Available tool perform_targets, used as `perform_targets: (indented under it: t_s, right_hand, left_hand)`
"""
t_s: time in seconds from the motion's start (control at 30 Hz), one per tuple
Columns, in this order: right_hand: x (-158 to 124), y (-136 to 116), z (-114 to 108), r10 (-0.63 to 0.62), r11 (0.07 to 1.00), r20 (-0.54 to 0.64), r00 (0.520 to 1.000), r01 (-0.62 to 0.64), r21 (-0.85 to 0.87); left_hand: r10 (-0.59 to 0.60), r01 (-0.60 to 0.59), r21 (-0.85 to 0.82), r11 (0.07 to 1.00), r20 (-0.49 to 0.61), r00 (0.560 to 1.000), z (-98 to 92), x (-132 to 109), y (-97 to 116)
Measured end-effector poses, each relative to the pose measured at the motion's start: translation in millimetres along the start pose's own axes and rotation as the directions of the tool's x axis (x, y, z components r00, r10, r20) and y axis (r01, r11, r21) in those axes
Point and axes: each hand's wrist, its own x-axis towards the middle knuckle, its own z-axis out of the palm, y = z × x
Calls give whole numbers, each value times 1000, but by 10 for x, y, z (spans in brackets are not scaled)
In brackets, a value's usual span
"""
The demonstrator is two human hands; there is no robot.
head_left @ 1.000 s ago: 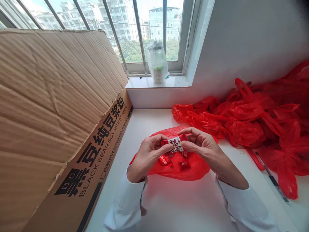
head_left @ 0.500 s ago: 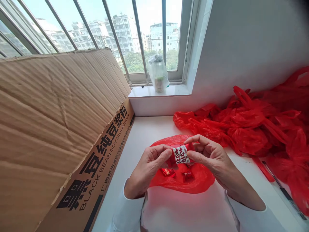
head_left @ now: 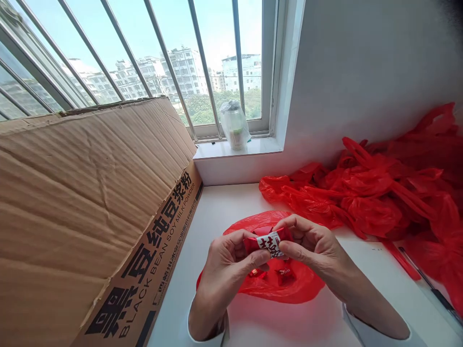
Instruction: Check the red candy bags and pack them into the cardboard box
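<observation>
Both my hands pinch one red-and-white wrapped candy [head_left: 268,242] just above the white table. My left hand [head_left: 227,262] grips its left end with thumb and fingers closed. My right hand [head_left: 311,246] holds the right end the same way. Under the candy lies a flat red plastic bag [head_left: 289,289] with two small red wrapped candies [head_left: 284,274] on it, partly hidden by my fingers.
A large cardboard box [head_left: 90,207] with its flap up fills the left side. A heap of red plastic bags [head_left: 379,193] lies at the right against the wall. A bagged jar [head_left: 235,124] stands on the windowsill. A dark pen [head_left: 439,301] lies at the right edge.
The view has tilted up, so hands and bag sit lower in the picture. The candy has turned between my fingers, showing less of its white face. Both hands keep their hold.
</observation>
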Motion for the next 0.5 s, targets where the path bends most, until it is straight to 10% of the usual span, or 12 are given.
perform_targets:
  t_s: [0.5]
  right_hand:
    - [-112, -78, 20, 5, 1000, -3, 1000, -5, 6]
  left_hand:
    - [0, 1, -22, 1000, 68, 998, 3, -70, 55]
